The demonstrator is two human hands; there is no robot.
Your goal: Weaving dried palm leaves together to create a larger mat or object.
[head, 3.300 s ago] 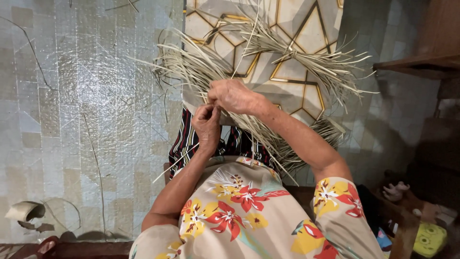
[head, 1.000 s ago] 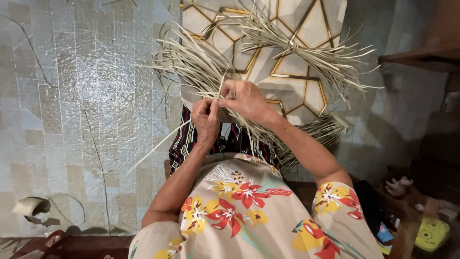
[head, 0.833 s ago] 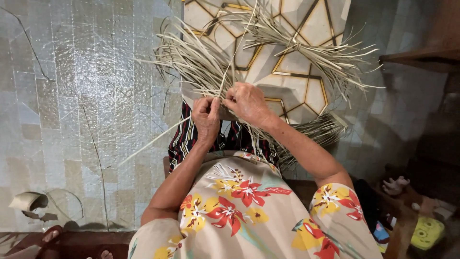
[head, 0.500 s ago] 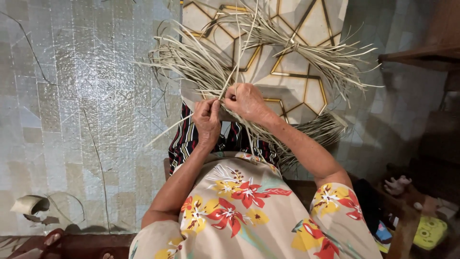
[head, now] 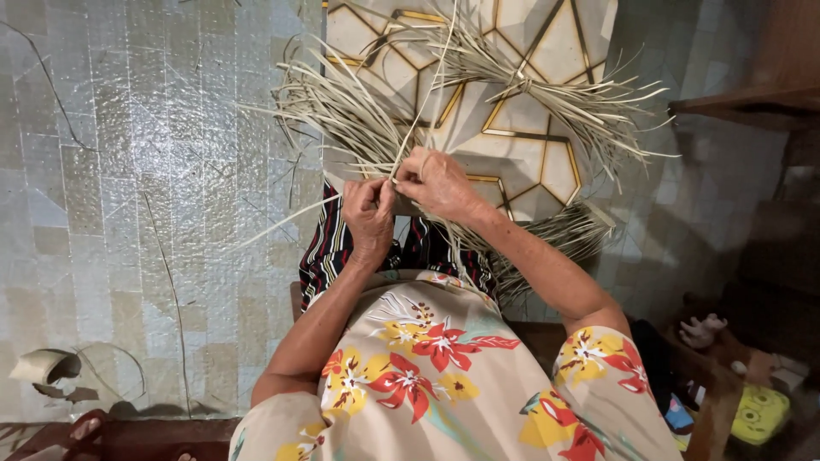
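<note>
Two hands pinch dried leaf strips over the lap.

The left hand (head: 369, 215) is closed with its fingers curled, gripping pale dried strips (head: 342, 111) that fan out up and to the left across the floor. The right hand (head: 437, 181) sits just beside it, nearly touching, fingers bent and pinching the same strips where they cross; one thin strip (head: 424, 90) rises straight up from between the two hands. More strips trail down to the right under the right forearm, over a striped cloth (head: 329, 248) on the lap. A tied bundle (head: 530, 90) of the same strips lies farther off on a patterned mat (head: 525, 166). A curled scrap (head: 43, 367) lies on the tiled floor (head: 128, 171) at the lower left.
</note>
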